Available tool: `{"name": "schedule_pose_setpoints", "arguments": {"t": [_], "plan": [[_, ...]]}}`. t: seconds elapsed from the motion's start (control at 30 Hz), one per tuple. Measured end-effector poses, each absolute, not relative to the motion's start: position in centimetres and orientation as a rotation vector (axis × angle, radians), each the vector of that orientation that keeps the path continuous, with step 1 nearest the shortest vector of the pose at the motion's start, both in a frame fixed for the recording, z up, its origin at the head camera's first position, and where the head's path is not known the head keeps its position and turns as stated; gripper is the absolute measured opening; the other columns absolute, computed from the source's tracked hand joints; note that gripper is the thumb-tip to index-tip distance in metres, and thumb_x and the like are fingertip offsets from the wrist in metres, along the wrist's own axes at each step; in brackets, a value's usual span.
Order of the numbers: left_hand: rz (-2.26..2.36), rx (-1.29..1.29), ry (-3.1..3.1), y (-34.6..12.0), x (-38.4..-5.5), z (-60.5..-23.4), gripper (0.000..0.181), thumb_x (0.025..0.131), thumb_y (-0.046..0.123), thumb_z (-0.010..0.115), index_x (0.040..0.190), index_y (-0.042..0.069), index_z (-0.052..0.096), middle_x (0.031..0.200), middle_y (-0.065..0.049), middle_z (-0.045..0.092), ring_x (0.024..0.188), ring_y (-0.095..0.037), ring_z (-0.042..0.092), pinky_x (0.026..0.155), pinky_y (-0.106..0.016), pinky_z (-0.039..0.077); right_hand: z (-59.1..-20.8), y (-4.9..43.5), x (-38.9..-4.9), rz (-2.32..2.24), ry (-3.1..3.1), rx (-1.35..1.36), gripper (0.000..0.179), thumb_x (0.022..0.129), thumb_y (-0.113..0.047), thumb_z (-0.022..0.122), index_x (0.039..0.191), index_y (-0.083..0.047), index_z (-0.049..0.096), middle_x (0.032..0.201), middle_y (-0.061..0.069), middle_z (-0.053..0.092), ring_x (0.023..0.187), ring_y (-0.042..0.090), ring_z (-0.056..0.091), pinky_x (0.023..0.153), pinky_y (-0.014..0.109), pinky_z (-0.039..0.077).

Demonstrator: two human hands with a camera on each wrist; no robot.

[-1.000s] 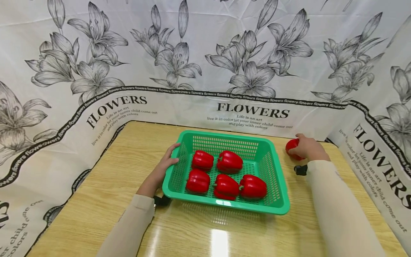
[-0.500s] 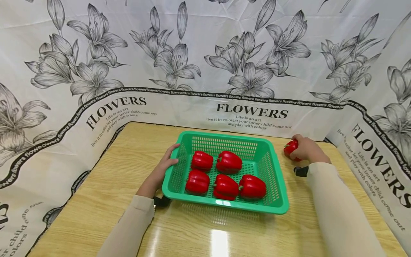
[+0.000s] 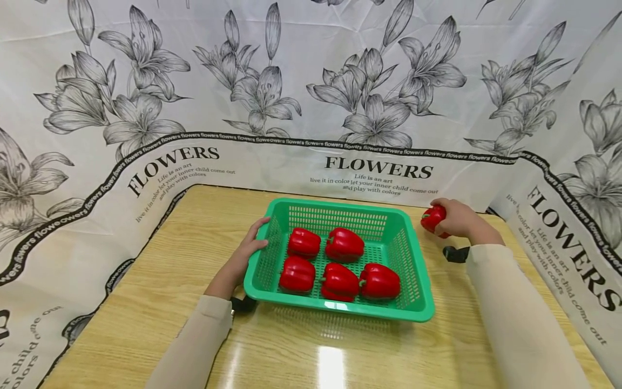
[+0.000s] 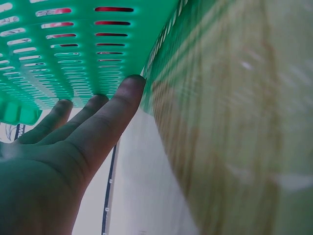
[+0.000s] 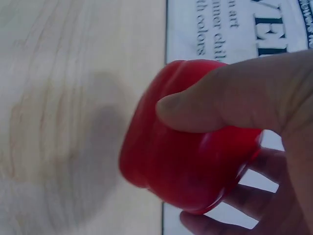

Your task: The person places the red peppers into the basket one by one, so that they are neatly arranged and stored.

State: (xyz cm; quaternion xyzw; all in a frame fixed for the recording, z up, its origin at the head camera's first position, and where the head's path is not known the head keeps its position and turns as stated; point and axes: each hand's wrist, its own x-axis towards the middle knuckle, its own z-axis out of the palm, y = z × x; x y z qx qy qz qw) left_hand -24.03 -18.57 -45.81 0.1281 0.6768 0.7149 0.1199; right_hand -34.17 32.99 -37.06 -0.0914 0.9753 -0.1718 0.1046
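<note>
A green plastic basket (image 3: 335, 312) stands on the table in the head view, holding several red bell peppers, one of them this pepper (image 3: 345, 244). My left hand (image 3: 243, 256) is at its left side. In the left wrist view, straight fingers (image 4: 105, 120) touch the slotted outer wall (image 4: 83, 54). To the right of the basket, my right hand (image 3: 459, 220) grips another red bell pepper (image 3: 431, 218). The right wrist view shows the thumb (image 5: 205, 105) across this pepper (image 5: 166, 156), with other fingers beneath it. The pepper appears raised off the table, its shadow beside it.
The wooden table (image 3: 160, 302) is bounded at the back and sides by a white flower-printed cloth (image 3: 272, 167). The basket's right rim (image 3: 421, 265) lies between the right hand and the peppers inside. Dark bands (image 3: 455, 254) sit at both wrists.
My right hand has moved left toward the basket with the bell pepper, turning it so its stem end shows. The left hand stays at the basket's side.
</note>
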Motion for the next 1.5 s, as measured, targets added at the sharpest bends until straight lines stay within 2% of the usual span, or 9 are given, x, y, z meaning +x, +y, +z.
{"name": "schedule_pose_setpoints", "arguments": {"t": [0.37, 0.6, 0.83, 1.5], "plan": [[2.078, 0.355, 1.994, -18.6, -24.2, -45.8, 0.06, 0.098, 0.026, 0.04, 0.152, 0.036, 0.017, 0.155, -0.012, 0.019, 0.128, -0.043, 0.04, 0.089, -0.045, 0.05, -35.3, 31.7, -33.0, -0.526, 2.854, -0.422, 0.08, 0.071, -0.005, 0.068, 0.144, 0.001, 0.035, 0.13, 0.031, 0.048, 0.103, 0.041, 0.052, 0.07, 0.04, 0.052], [2.101, 0.344, 1.976, -18.7, -24.3, -46.1, 0.061, 0.097, 0.025, 0.041, 0.152, 0.034, 0.017, 0.155, -0.013, 0.019, 0.129, -0.043, 0.038, 0.089, -0.044, 0.049, -33.5, 30.7, -31.9, -0.53, 2.826, -0.436, 0.086, 0.072, -0.005, 0.069, 0.149, -0.002, 0.03, 0.133, 0.03, 0.047, 0.104, 0.04, 0.052, 0.069, 0.037, 0.05], [2.119, 0.353, 1.962, -18.7, -24.4, -46.2, 0.062, 0.096, 0.023, 0.041, 0.153, 0.031, 0.017, 0.156, -0.014, 0.017, 0.129, -0.043, 0.037, 0.089, -0.043, 0.049, -32.1, 29.9, -30.8, -0.55, 2.818, -0.474, 0.086, 0.074, -0.007, 0.07, 0.149, -0.001, 0.028, 0.131, 0.03, 0.05, 0.104, 0.039, 0.054, 0.073, 0.039, 0.05], [2.108, 0.359, 1.951, -18.6, -24.3, -46.2, 0.061, 0.097, 0.024, 0.04, 0.152, 0.034, 0.017, 0.156, -0.013, 0.018, 0.128, -0.043, 0.039, 0.088, -0.043, 0.049, -29.2, 28.6, -28.4, -0.497, 2.841, -0.511, 0.079, 0.08, -0.015, 0.072, 0.147, 0.0, 0.033, 0.13, 0.027, 0.053, 0.109, 0.04, 0.055, 0.079, 0.046, 0.052]]}}
